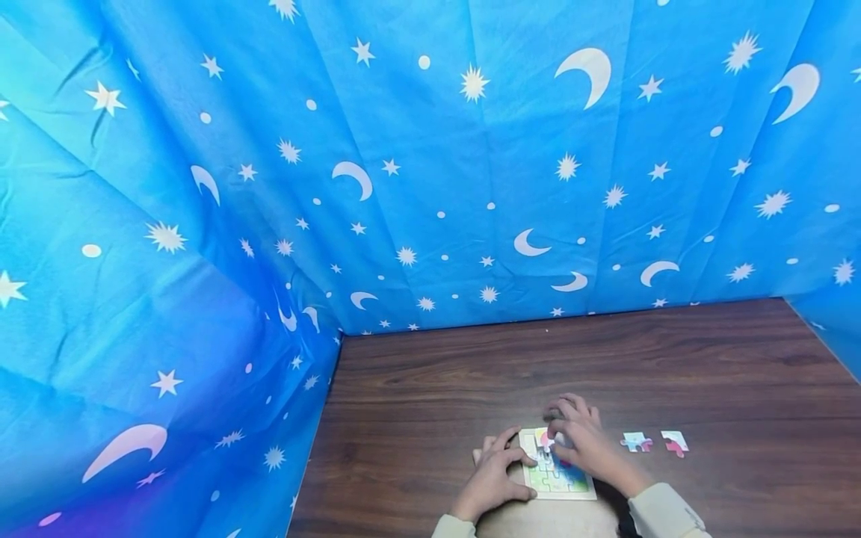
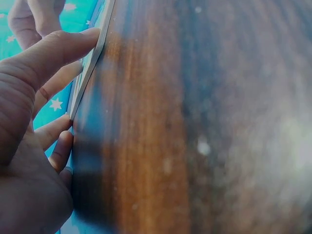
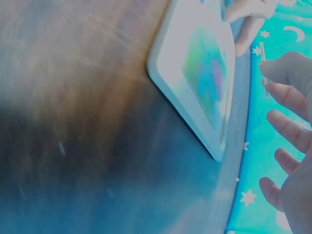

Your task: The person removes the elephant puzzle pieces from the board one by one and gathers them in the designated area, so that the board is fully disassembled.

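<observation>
A jigsaw puzzle in a pale tray (image 1: 565, 496) lies on the table, with interlocked colourful pieces (image 1: 561, 478) in it. My left hand (image 1: 494, 477) holds the tray's left side, thumb towards the near corner and fingers spread along the edge; the left wrist view shows the thumb and fingertips on the tray edge (image 2: 87, 73). Over the tray's far part, my right hand (image 1: 588, 441) pinches a puzzle piece (image 3: 264, 73) between thumb and index finger, seen edge-on in the right wrist view. The other right fingers are spread apart and partly bent.
Two loose joined-looking puzzle pieces (image 1: 635, 442) and another loose piece (image 1: 675, 443) lie on the dark wooden table (image 1: 437, 373), right of the right hand. A blue cloth (image 1: 430, 164) with moons and stars hangs behind and at the sides.
</observation>
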Available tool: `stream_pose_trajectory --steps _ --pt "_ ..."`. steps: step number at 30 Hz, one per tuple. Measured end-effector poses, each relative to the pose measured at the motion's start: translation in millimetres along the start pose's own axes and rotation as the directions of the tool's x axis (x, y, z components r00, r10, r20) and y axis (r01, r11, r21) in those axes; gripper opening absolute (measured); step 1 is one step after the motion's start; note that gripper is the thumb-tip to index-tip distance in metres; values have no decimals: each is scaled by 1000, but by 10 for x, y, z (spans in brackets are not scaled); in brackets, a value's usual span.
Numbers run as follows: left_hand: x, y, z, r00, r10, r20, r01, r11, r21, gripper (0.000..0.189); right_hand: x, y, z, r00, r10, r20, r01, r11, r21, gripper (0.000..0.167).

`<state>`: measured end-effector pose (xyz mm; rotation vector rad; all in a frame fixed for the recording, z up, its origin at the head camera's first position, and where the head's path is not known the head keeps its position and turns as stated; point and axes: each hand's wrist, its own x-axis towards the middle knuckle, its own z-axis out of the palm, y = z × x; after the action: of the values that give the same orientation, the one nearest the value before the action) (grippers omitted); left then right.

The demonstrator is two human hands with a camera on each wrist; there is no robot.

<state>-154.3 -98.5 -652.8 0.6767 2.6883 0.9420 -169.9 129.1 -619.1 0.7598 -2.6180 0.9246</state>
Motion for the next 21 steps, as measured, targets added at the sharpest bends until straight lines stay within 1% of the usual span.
stream_pose_trajectory --steps 4,7,13,18,21 --pt "18 3 -1 1000 8 -1 -8 1000 18 39 11 -24 -192 994 77 78 -77 997 -4 18" --pt "22 15 -10 1000 18 -4 -18 999 26 40 -3 -14 -296 992 93 90 -92 996 -24 19" --pt "17 46 -32 1000 15 -2 -15 1000 17 39 -77 99 -405 998 55 22 -53 996 -74 24" --pt "8 66 -42 1000 -22 13 22 1000 -14 39 -154 213 -453 999 34 -26 -37 995 -93 26" --pt "11 65 -39 999 -33 17 34 999 -24 40 -217 280 -459 998 28 -49 -33 993 -113 27"
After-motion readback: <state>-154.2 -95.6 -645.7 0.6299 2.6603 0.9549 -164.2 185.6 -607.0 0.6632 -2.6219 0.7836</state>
